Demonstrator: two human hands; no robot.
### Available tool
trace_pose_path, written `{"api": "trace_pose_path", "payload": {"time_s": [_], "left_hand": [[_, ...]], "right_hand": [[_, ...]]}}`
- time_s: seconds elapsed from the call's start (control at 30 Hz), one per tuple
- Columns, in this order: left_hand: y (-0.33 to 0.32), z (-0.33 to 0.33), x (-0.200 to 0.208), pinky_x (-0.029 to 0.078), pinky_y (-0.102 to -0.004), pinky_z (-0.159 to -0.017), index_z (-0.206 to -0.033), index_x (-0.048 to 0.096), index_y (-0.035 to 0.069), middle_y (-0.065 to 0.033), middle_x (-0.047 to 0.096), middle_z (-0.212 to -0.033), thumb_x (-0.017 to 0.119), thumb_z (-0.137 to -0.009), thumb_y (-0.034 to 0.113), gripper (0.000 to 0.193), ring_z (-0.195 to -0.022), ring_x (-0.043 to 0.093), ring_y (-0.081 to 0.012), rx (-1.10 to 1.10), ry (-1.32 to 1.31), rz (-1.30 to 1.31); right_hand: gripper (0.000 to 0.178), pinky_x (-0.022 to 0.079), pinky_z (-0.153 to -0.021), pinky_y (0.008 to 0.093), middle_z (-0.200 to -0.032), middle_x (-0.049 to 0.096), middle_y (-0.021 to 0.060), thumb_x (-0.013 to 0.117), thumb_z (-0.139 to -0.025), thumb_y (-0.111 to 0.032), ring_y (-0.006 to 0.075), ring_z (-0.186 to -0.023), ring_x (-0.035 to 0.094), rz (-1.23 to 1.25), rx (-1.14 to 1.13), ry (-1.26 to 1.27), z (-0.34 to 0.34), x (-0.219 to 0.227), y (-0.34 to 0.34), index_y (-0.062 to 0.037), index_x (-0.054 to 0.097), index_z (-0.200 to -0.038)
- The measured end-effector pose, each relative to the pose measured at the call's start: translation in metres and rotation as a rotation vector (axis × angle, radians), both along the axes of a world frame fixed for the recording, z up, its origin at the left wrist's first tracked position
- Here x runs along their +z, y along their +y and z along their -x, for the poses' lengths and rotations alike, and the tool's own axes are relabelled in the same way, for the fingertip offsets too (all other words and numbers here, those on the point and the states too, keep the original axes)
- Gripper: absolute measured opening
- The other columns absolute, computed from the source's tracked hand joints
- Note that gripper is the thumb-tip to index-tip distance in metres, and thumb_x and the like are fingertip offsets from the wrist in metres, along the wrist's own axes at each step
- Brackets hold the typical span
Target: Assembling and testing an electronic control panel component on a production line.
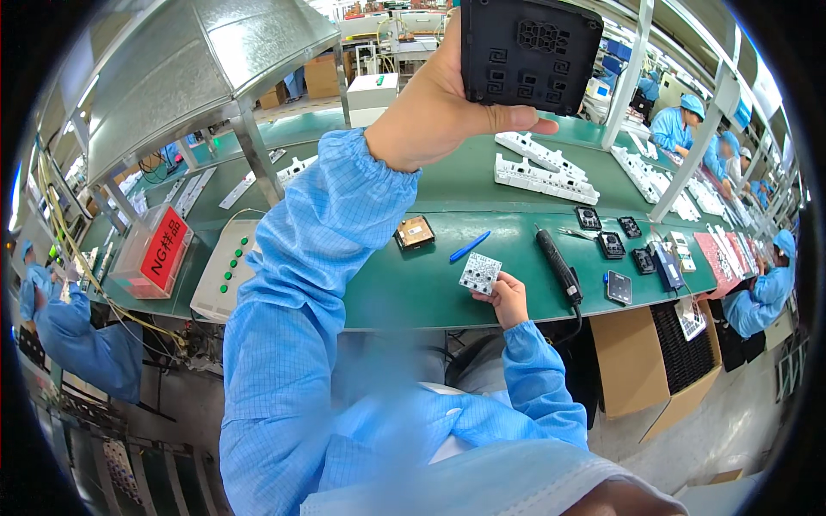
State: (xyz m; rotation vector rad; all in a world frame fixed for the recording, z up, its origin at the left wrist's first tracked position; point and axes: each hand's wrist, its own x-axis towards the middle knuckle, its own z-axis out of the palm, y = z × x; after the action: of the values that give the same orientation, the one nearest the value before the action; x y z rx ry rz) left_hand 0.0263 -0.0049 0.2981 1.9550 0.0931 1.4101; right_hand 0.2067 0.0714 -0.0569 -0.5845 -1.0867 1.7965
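Observation:
My left hand is raised high at the top of the head view, its fingers and thumb closed on a black plastic housing with molded square and round recesses. Low over the bench's front edge, my right hand pinches a small square circuit board, whitish and speckled, by its lower right corner. Just beyond the board lies a blue pen. A black square part with a tan face rests to its left. Right of my right hand lies a black electric screwdriver with its cord.
Several black housings, tweezers and a dark panel lie right on the green bench. White plastic frames are behind. A green-buttoned box and red-labelled bin stand left. Co-workers sit on both sides.

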Motion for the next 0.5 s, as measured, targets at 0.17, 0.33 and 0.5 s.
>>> {"api": "trace_pose_path", "payload": {"time_s": [0.17,0.33,0.5], "left_hand": [[-0.0003,0.0003,-0.0001,0.052,-0.0392,-0.092,-0.149,-0.001,0.029,-0.0050,0.034,-0.143,0.057,-0.080,-0.018,0.102,-0.122,0.047,-0.0204,0.004,0.018,-0.019],[0.0002,0.0014,-0.0002,0.052,-0.0393,-0.092,-0.149,-0.001,0.029,-0.0048,0.033,-0.143,0.057,-0.080,-0.018,0.102,-0.123,0.046,-0.0206,-0.006,0.019,-0.013],[-0.0006,0.0021,0.0006,0.052,-0.0391,-0.092,-0.149,-0.001,0.029,-0.0047,0.033,-0.144,0.057,-0.080,-0.018,0.102,-0.123,0.046,-0.0204,0.015,0.035,-0.039]], "right_hand": [[0.038,0.058,-0.075,0.0356,-0.104,0.065,0.0213,0.039,-0.083,0.003,0.0299,-0.087,0.068,-0.008,0.001,-0.006,0.0000,-0.0002,0.0005,0.0133,0.053,-0.117],[0.038,0.058,-0.075,0.0354,-0.104,0.065,0.0213,0.039,-0.084,0.002,0.0297,-0.087,0.068,-0.009,-0.005,-0.012,-0.0001,-0.0018,0.0009,0.0133,0.053,-0.117],[0.035,0.059,-0.074,0.0400,-0.103,0.065,0.0224,0.040,-0.084,0.002,0.0328,-0.086,0.068,-0.015,-0.019,-0.007,0.0008,-0.0025,0.0012,0.0135,0.054,-0.114]]}}
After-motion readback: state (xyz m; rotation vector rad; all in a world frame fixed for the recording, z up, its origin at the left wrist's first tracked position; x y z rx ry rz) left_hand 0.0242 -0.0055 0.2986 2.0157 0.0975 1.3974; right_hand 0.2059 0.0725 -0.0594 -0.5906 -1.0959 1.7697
